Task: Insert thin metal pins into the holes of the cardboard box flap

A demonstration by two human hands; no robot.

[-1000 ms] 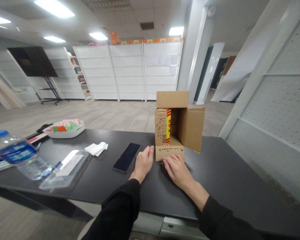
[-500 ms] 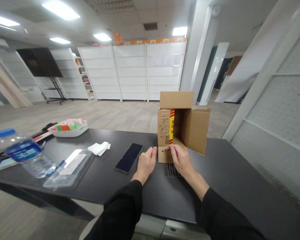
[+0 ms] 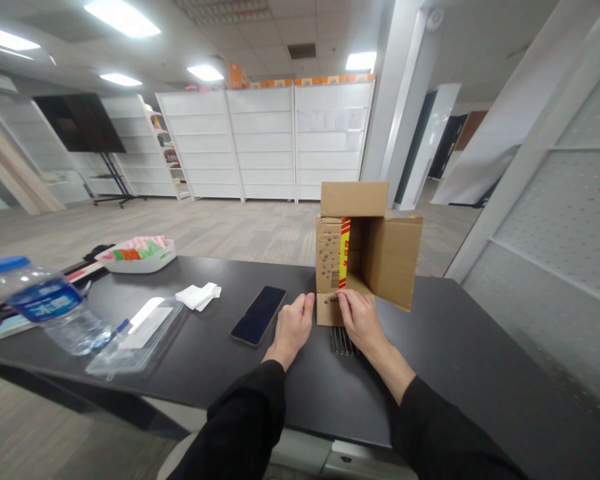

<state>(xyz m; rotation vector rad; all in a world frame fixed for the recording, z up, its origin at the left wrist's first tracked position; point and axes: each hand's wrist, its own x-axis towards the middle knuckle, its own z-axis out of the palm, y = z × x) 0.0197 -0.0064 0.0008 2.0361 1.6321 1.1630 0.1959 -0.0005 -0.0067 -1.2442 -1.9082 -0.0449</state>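
An open cardboard box (image 3: 329,253) stands on its side on the dark table, with a red-and-yellow tape strip and many small dark spots on its left flap. My right hand (image 3: 363,317) is closed in a pinch in front of the lower flap (image 3: 327,313), which also has dark spots; what its fingertips hold is too small to tell. Just left of that flap, my left hand (image 3: 293,327) is closed with the thumb on top, its contents hidden. Several thin dark rods (image 3: 341,341) lie side by side on the table, partly behind my right hand.
To the left lie a phone (image 3: 259,316), folded white tissue (image 3: 199,296) and a clear plastic case (image 3: 140,340). Beyond these are a tilted water bottle (image 3: 55,307) and a white basket (image 3: 145,265) with colourful packets. A speckled partition (image 3: 555,267) rises at the right.
Both hands keep nearly the same place and grip. The view has shifted very slightly; nothing else visibly moved.
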